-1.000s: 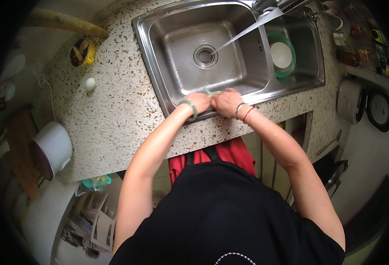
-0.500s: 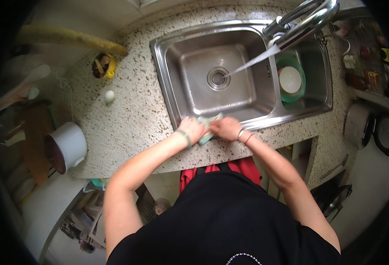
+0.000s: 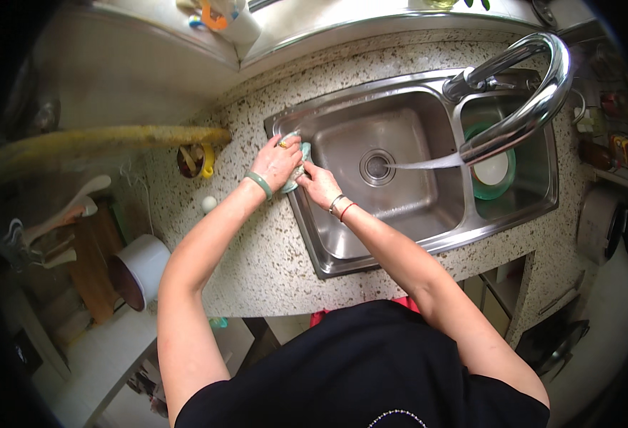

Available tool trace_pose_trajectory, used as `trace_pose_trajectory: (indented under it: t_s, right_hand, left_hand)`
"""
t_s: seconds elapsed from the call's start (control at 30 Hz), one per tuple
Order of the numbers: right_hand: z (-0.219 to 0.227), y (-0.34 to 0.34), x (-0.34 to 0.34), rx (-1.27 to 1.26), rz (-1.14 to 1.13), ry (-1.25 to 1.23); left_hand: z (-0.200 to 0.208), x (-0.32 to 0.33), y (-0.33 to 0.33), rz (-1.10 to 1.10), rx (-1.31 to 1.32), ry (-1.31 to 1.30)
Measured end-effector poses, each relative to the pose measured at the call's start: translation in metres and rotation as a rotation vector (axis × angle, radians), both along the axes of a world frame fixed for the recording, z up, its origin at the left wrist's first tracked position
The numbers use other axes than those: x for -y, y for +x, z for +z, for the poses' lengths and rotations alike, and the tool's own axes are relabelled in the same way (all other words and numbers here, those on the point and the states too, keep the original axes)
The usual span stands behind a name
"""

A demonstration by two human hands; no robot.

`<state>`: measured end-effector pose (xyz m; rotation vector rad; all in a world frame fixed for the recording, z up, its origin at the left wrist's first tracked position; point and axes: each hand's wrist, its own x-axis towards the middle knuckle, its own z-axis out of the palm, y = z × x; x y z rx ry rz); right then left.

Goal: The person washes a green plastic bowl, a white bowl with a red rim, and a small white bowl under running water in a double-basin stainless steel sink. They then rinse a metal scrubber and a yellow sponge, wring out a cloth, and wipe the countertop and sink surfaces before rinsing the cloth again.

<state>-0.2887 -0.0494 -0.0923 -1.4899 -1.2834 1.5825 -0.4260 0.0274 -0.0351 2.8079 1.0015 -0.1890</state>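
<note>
At the left rim of the steel sink (image 3: 307,235), my left hand (image 3: 275,160) presses a pale green and white cloth (image 3: 305,151) with its fingers closed round it. My right hand (image 3: 321,185) grips the same cloth from the right, over the left edge of the large basin. Part of the cloth is hidden beneath my fingers. From the curved chrome tap (image 3: 521,128), water (image 3: 428,164) runs across to the drain (image 3: 377,168). In the smaller basin a green bowl (image 3: 505,190) holds a white bowl (image 3: 491,170).
On the speckled counter (image 3: 257,264), left of my hands, sit a white egg-shaped thing (image 3: 209,205) and a yellow cup (image 3: 208,162). A long yellow pole-like thing (image 3: 114,138) lies behind them. A white pot (image 3: 148,264) stands at the far left, condiment bottles (image 3: 596,153) at the right.
Both hands have moved with the cloth from the sink's front edge up and left to its left rim. The view has shifted. Water still runs.
</note>
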Motion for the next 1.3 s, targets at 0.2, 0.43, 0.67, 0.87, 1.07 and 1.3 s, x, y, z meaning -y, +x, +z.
trace_pose_trajectory:
  t_s: [0.2,0.43,0.67,0.87,1.07,1.3]
  right_hand:
    - [0.047,0.038,-0.031,-0.14,-0.471,0.044]
    - [0.057,0.111,-0.099,0.618,-0.855,0.654]
    - [0.005,0.101,-0.13,0.572,-0.786,0.397]
    - [0.013,0.042,-0.11,0.535,-0.652,0.35]
    - [0.016,-0.037,-0.075,0.502,-0.417,0.376]
    - [0.024,-0.058,-0.028,0.284,-0.131,0.444]
  left_hand:
    - [0.034,-0.037,0.05,0.189,0.421,-0.217]
    - [0.056,-0.128,0.195,-0.404,0.627,-0.018]
    - [-0.039,-0.144,0.221,-0.142,0.488,-0.008]
    - [-0.029,-0.127,0.147,0.033,0.397,0.01]
    - [-0.01,-0.087,0.048,0.308,0.254,-0.046]
    - [0.002,-0.025,-0.011,0.544,0.33,-0.034]
